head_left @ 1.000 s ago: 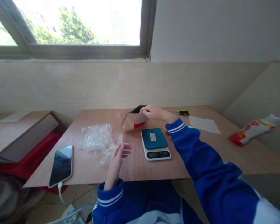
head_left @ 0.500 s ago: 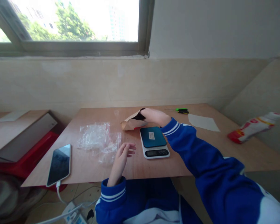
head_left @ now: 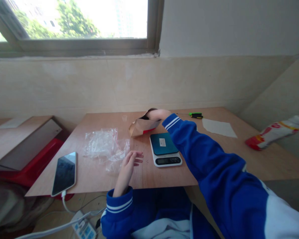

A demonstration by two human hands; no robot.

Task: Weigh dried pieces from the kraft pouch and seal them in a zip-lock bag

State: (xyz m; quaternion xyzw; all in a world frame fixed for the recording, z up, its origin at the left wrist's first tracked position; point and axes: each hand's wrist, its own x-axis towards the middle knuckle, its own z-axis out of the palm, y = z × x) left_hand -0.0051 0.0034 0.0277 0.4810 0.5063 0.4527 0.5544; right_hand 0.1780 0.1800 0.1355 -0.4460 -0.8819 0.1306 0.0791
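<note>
My right hand reaches into the mouth of a brown paper bag lying on its side; its fingers are hidden inside. The bag has a red patch low on its side. Just in front of it sits a digital kitchen scale with a blue-green top, a small white label and a dark display. My left hand hovers above the table left of the scale, fingers apart and holding nothing. Close by it lie several clear plastic zip bags in a loose pile.
A phone on a white cable lies at the table's left edge. Behind the scale to the right are screwdrivers and a white paper sheet. A red and white bottle appears at far right. A power strip lies below.
My right hand has gone deeper into the paper bag, and the forearm has shifted left and forward. The bag's mouth stands higher. My left hand has barely moved.
</note>
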